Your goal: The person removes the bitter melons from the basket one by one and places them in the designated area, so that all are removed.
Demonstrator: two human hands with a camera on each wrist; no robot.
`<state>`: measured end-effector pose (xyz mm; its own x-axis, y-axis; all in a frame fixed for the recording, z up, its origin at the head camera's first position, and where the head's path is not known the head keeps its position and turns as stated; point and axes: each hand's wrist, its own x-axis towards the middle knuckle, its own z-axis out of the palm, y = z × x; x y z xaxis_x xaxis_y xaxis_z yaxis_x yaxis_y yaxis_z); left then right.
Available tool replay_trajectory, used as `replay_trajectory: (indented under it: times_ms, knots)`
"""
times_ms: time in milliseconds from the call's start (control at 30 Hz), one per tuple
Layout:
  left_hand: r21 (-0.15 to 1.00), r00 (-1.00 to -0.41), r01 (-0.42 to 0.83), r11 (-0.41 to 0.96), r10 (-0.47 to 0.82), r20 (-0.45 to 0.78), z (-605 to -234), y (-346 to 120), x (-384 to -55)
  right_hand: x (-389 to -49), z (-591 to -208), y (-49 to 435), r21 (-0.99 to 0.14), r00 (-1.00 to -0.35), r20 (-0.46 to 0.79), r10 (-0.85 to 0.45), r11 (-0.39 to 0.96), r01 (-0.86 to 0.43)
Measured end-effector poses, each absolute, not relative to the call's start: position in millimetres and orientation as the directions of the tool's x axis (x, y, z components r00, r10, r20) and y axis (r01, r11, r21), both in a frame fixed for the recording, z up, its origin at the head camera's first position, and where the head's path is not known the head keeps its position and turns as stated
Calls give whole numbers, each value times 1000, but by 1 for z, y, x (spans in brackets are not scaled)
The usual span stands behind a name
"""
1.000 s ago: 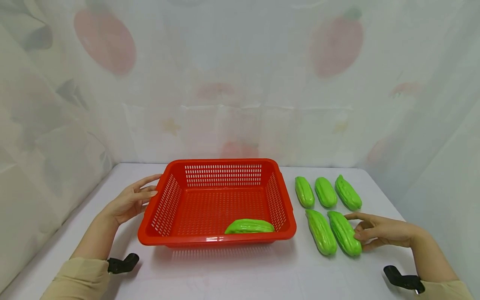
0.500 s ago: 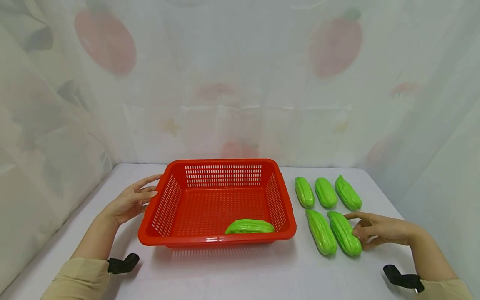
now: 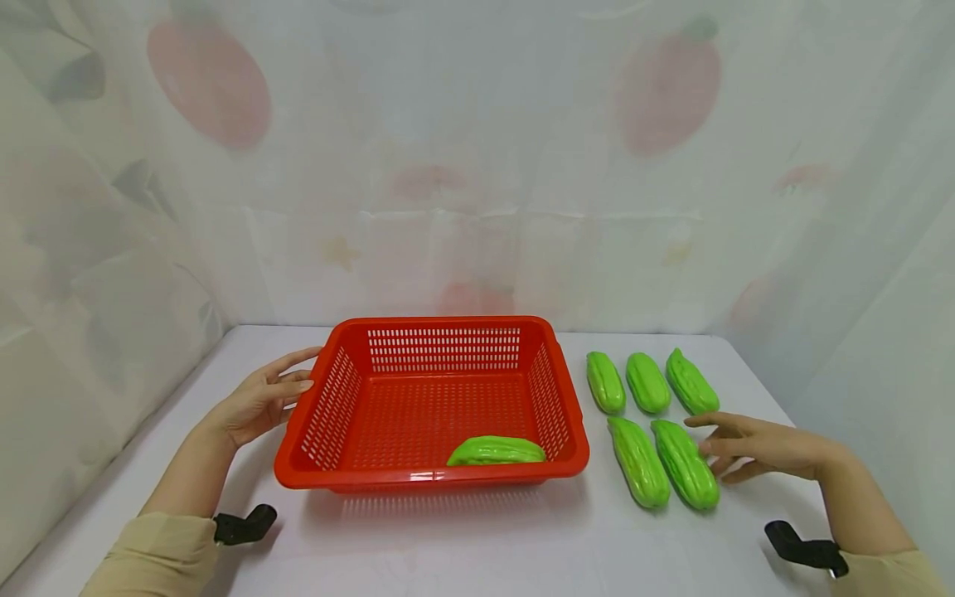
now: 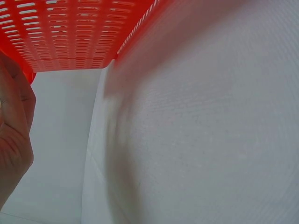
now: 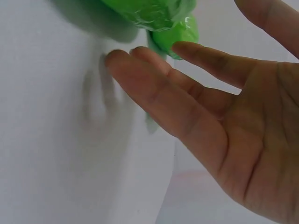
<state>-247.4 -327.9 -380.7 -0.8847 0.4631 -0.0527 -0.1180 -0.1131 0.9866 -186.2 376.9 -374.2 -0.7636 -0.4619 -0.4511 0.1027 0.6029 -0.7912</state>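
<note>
A red perforated plastic basket (image 3: 433,406) stands mid-table, with one green bitter melon (image 3: 496,450) lying in it along the near wall. My left hand (image 3: 261,402) touches the basket's left rim with loosely stretched fingers; in the left wrist view, part of that hand (image 4: 14,116) shows beside the basket's wall (image 4: 70,37). To the right, my right hand (image 3: 764,448) hovers with spread fingers beside the nearer right bitter melon (image 3: 685,464). The right wrist view shows nothing between the fingers of this hand (image 5: 215,116), with a bitter melon (image 5: 149,11) just beyond the fingertips.
Left of the nearer right melon lies another bitter melon (image 3: 639,463). A back row holds three more: a left melon (image 3: 606,382), a middle melon (image 3: 648,383) and a right melon (image 3: 692,383). White printed curtains (image 3: 462,191) surround the white table (image 3: 448,555).
My right hand has let go of the nearer right bitter melon and lifted slightly, its fingers spreading apart. The melon stays in place. My left hand and the basket have not moved.
</note>
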Motion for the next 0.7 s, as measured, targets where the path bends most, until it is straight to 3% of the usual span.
replay_trajectory:
  times_ms: [133,367,700]
  knots:
    - [987,-887,-116,-108,459,-54,-381,-327,-247,-187,-366,375,-780,-805,-407,-431,623,61]
    - [987,-886,-114,-110,461,-51,-381,-327,-247,-186,-348,366,-780,-897,-222,-382,622,-71]
    - [987,-883,-113,-118,467,-46,-382,-328,-248,-182,-329,334,-762,-941,-58,-333,624,-174]
